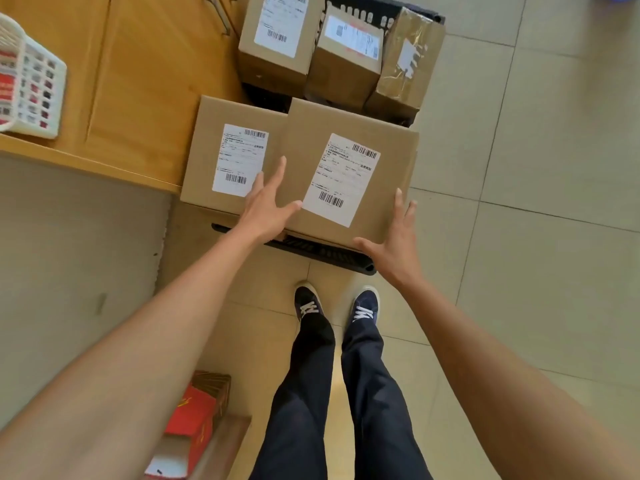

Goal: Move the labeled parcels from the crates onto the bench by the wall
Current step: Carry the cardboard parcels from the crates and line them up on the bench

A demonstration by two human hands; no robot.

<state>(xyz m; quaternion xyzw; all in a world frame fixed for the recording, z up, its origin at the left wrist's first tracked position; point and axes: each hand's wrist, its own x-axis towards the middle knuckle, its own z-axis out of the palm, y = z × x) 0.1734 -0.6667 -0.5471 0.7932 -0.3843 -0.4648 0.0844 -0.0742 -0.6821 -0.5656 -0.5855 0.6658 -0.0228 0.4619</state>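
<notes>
The left hand (265,206) is lying spread and flat on the front parcel (349,174) atop the near crate (322,252); the right hand (394,244) is opening at its corner. Flat palms may be letting it slip. Labels are showing barcodes; the text is unreadable.

label text (341,178) too small to read | near crate (322,252) mostly hidden under parcels | basket (27,77) cut off left
</notes>
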